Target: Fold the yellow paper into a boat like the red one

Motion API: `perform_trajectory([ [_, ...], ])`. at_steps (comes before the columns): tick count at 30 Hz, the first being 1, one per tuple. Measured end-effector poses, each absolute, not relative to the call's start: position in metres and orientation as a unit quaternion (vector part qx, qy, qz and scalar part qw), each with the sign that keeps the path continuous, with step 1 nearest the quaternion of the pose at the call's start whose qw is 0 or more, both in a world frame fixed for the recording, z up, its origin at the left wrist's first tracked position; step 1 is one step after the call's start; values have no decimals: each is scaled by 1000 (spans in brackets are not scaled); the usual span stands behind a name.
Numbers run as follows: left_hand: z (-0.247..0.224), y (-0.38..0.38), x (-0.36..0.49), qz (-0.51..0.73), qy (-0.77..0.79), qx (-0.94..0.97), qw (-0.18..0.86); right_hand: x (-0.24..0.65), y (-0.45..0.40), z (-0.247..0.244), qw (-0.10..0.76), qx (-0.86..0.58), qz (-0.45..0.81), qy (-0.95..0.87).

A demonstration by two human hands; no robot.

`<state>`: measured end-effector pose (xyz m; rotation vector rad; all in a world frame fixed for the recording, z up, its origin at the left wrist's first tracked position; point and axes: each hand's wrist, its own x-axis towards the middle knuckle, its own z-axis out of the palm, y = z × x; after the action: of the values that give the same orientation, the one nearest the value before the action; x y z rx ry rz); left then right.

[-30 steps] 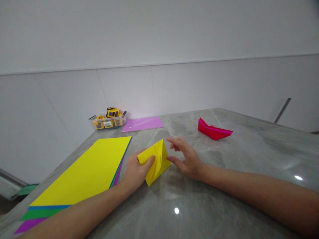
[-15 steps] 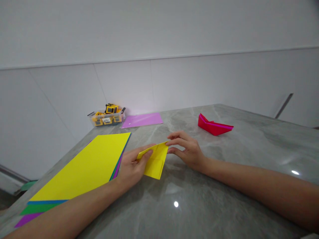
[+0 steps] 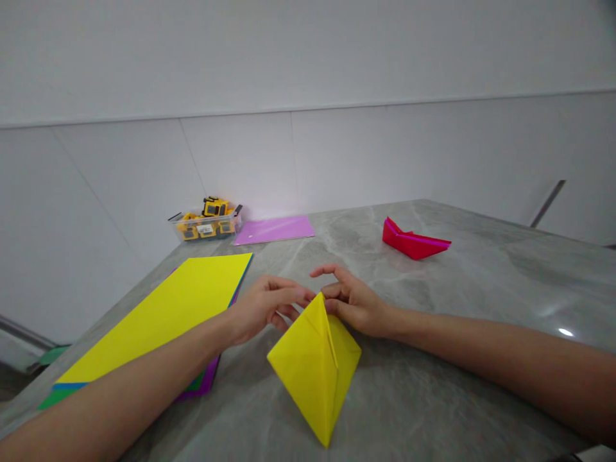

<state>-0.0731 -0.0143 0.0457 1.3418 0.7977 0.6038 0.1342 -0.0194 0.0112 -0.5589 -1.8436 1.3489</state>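
A folded yellow paper [image 3: 308,362], diamond-shaped with a slit down its front, stands in the middle, its top point between my hands. My right hand [image 3: 359,303] pinches it near the top point, thumb against its back edge and index finger raised. On the other side, my left hand [image 3: 269,306] has its fingers apart, their tips close to the top point; whether they touch the paper is hard to tell. The far side of the paper is hidden.
Large coloured sheets [image 3: 163,314], yellow on top, lie at the left under my left forearm. Farther back are a clear box [image 3: 206,228] of yellow toy pieces and a pink sheet [image 3: 276,230]. A red paper boat [image 3: 414,245] sits on the grey table [image 3: 486,282] at right.
The yellow paper has turned and opened from a flat folded piece into a diamond, nearer to me. My left hand has loosened its grip, and my right hand has closed on the top point.
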Motion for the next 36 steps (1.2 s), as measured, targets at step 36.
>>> perform_trajectory([
  [36, 24, -42, -48, 319, 453, 582, 595, 123, -37, 23, 282, -327, 679, -593],
])
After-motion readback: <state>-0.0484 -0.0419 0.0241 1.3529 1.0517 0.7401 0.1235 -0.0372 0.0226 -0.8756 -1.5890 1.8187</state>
